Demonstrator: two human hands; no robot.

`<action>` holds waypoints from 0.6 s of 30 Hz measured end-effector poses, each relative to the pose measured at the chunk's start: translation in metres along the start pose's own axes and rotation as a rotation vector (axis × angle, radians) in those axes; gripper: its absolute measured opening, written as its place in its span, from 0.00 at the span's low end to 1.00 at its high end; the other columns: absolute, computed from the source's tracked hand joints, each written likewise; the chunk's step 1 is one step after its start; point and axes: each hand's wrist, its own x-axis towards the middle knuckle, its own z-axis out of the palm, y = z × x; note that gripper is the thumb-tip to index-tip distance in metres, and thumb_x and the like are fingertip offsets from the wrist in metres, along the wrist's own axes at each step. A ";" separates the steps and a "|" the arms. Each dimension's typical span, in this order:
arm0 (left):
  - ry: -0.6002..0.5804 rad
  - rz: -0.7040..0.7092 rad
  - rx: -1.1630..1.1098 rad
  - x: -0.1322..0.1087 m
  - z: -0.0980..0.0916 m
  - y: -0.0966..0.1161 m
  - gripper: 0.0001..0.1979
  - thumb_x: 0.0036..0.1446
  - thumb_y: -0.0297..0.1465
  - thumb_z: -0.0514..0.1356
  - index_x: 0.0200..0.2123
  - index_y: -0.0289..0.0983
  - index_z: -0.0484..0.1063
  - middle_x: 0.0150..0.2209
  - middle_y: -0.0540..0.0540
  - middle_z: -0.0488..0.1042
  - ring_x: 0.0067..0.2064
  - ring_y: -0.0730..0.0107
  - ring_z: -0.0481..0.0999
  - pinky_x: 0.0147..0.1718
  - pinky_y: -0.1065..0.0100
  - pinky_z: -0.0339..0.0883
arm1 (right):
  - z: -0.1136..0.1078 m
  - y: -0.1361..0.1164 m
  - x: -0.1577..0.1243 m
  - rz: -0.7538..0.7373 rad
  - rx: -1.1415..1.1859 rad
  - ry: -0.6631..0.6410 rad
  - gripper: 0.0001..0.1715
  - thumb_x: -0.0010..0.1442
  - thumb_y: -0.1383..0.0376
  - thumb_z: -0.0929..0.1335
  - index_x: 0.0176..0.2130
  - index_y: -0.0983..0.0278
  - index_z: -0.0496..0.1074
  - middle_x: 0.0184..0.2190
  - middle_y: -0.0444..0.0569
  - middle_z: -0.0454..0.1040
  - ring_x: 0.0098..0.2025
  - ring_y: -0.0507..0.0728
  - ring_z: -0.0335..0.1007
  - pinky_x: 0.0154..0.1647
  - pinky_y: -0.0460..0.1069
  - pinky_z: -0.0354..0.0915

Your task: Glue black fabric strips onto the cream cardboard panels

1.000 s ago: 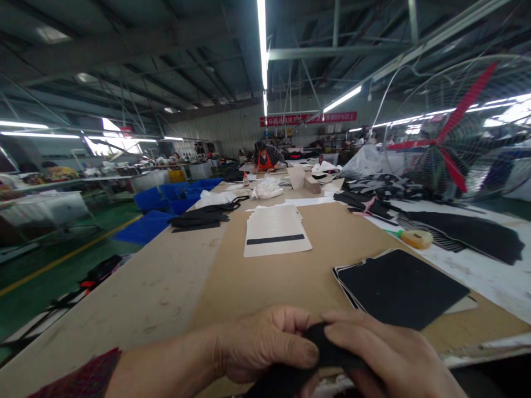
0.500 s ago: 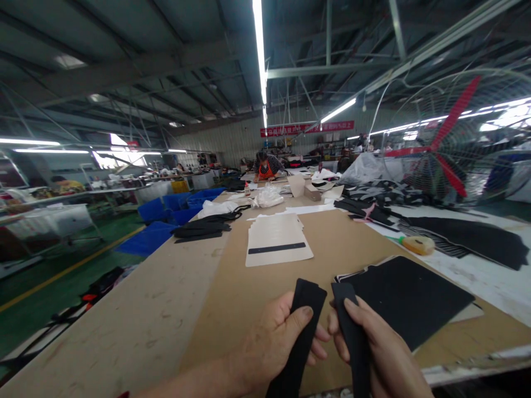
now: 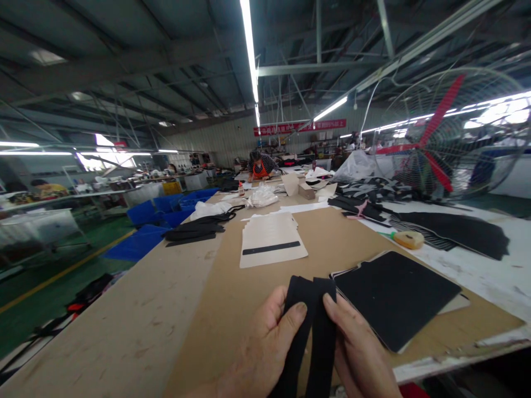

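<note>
Low in the head view, my left hand (image 3: 271, 337) is closed around a black strip (image 3: 296, 326), thumb pressed flat on its face. My right hand (image 3: 359, 342) grips a second black strip (image 3: 323, 337) with the thumb near its top end. The two strips meet or overlap at their upper ends and hang down out of the frame. Beyond the hands lies a stack of cream sheets (image 3: 271, 229) with a narrow black strip (image 3: 271, 248) across the top one. Black panels (image 3: 398, 296) are piled to the right of my right hand.
Black straps (image 3: 197, 228) lie at the table's left edge. A yellow tape dispenser (image 3: 409, 239), dark cut pieces (image 3: 452, 229) and a large fan (image 3: 440, 138) are at right. A co-worker in an orange apron (image 3: 260, 169) bends over the far end. Blue bins (image 3: 136, 240) stand left.
My right hand has moved left, bringing its strip against the one in my left hand. The gap between the strips' top ends has closed. The view has turned slightly right.
</note>
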 end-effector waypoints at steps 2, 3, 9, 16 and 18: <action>0.074 0.047 0.049 0.001 0.004 -0.007 0.19 0.63 0.45 0.57 0.51 0.42 0.70 0.44 0.46 0.76 0.43 0.64 0.75 0.46 0.64 0.69 | 0.005 0.006 0.000 0.005 0.026 -0.018 0.24 0.54 0.50 0.75 0.45 0.62 0.78 0.38 0.52 0.80 0.41 0.61 0.77 0.47 0.55 0.70; 0.125 0.048 0.096 0.002 0.006 -0.011 0.20 0.63 0.46 0.56 0.52 0.42 0.69 0.48 0.45 0.75 0.48 0.61 0.74 0.50 0.62 0.66 | 0.006 0.010 0.001 0.006 0.035 -0.020 0.24 0.54 0.50 0.75 0.45 0.62 0.79 0.39 0.53 0.81 0.43 0.62 0.77 0.49 0.55 0.69; 0.433 0.095 0.284 -0.003 0.022 -0.033 0.19 0.64 0.45 0.55 0.54 0.44 0.65 0.58 0.42 0.68 0.63 0.54 0.62 0.61 0.57 0.52 | 0.007 0.027 0.004 -0.022 0.045 0.011 0.27 0.55 0.46 0.73 0.44 0.64 0.79 0.41 0.54 0.80 0.49 0.63 0.74 0.53 0.56 0.68; 0.431 0.177 0.206 0.000 0.024 -0.032 0.16 0.64 0.44 0.55 0.48 0.43 0.59 0.47 0.42 0.71 0.50 0.58 0.72 0.50 0.59 0.63 | 0.014 0.026 0.003 -0.023 0.027 -0.086 0.24 0.51 0.53 0.77 0.45 0.63 0.79 0.37 0.51 0.80 0.45 0.62 0.75 0.51 0.55 0.68; 0.410 0.131 0.098 0.004 0.022 -0.032 0.21 0.60 0.45 0.61 0.50 0.43 0.58 0.48 0.43 0.71 0.51 0.59 0.72 0.52 0.61 0.62 | 0.013 0.022 0.004 0.000 0.033 -0.104 0.22 0.53 0.52 0.76 0.43 0.64 0.79 0.35 0.52 0.80 0.42 0.62 0.76 0.49 0.56 0.69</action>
